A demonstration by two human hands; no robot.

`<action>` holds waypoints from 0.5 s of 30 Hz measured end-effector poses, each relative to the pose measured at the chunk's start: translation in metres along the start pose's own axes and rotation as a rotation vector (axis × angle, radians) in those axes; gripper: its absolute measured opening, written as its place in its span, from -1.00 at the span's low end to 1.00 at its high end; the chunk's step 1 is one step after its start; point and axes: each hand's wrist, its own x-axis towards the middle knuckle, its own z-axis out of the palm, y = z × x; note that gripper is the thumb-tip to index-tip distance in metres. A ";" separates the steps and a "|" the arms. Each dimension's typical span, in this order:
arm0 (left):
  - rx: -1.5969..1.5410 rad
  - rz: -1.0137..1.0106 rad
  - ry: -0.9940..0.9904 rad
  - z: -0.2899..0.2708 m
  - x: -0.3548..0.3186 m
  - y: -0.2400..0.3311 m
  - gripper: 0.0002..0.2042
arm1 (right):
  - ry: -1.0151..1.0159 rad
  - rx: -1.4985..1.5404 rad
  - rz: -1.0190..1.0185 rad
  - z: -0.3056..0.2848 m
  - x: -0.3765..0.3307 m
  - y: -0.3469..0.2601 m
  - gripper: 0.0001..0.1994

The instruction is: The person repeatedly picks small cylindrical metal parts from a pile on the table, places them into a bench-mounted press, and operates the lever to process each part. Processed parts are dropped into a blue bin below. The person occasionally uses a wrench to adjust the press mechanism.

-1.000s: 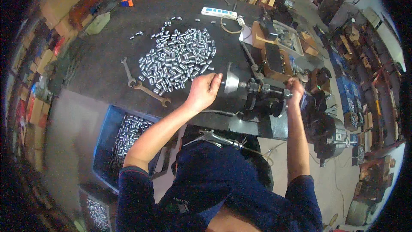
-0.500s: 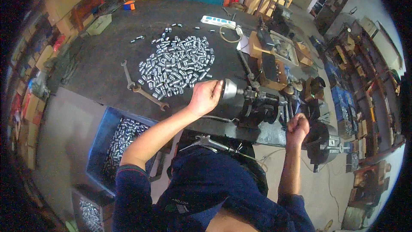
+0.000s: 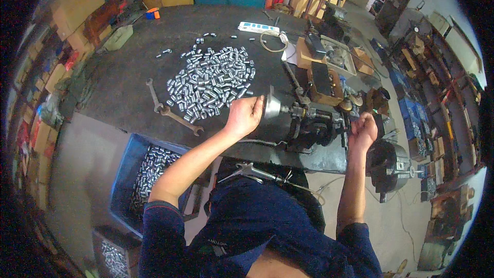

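Observation:
A small bench machine [image 3: 314, 128] stands at the bench's front edge, with a silver cone-shaped head [image 3: 272, 107] on its left end. My left hand [image 3: 244, 117] is closed at the open face of this cone, thumb and fingers against its rim; whatever they pinch is hidden. At the machine's right end my right hand [image 3: 364, 131] is curled into a fist beside the levers, its grip hidden from view. Behind my left hand a heap of short shiny metal cylinders [image 3: 211, 80] lies on the dark bench [image 3: 123, 67].
Two open-end wrenches [image 3: 172, 113] lie left of the heap. A blue bin [image 3: 121, 175] of cylinders stands below the bench edge. An air blow gun [image 3: 252, 170] hangs before my body. A power strip [image 3: 259, 27] and cardboard boxes [image 3: 325, 85] sit farther back. A dark round machine part [image 3: 389, 167] juts out at right.
My right hand has moved up and away from me beside the machine's right end. My left hand stays at the cone. The whole view has shifted slightly.

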 end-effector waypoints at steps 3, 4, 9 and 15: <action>-0.023 -0.113 -0.078 -0.001 0.001 -0.003 -0.61 | 0.001 0.059 0.032 -0.031 -0.022 0.007 -0.76; -0.044 -0.157 -0.110 -0.002 0.002 -0.004 -0.60 | 0.000 0.053 0.045 -0.039 -0.031 0.010 -0.76; -0.091 -0.236 -0.146 -0.006 0.004 -0.002 -0.60 | 0.085 -0.061 0.219 -0.081 -0.033 0.067 -0.82; -0.124 -0.264 -0.142 -0.005 0.007 -0.007 -0.58 | 0.146 -0.394 0.042 -0.050 0.051 0.105 -0.85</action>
